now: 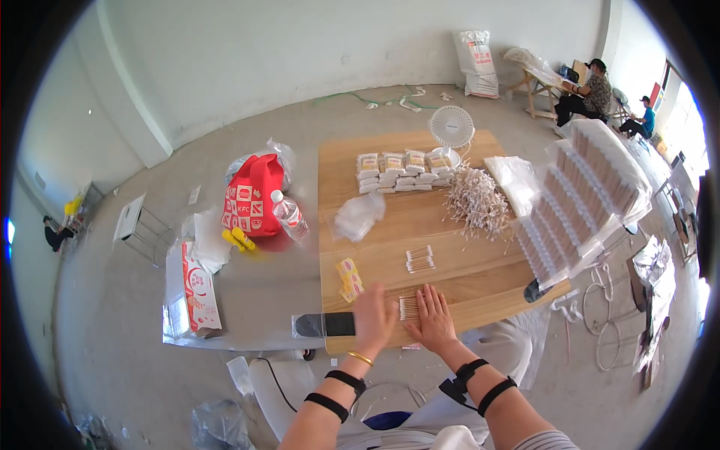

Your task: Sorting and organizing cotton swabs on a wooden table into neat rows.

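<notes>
My right hand [433, 319] lies with its fingers stretched out on the wooden table [480, 281], at the right edge of a small row of cotton swabs [407, 308]. Close on the left of that row is my left hand [375, 319], smeared by motion; whether its fingers hold anything does not show. A second small group of swabs [420, 259] lies just beyond. Yellow printed cards [349, 280] are left of it, near my left hand. Farther back sit a loose heap of swabs [478, 201] and clear plastic bags [359, 216].
Stacked swab packets [403, 166] and a white fan [451, 127] stand at the table's far side. Large bundles of swabs [581, 199] rise on the right. On the left surface are a red bag [255, 193], a water bottle [289, 215] and a carton [199, 289]. Other people sit farther off.
</notes>
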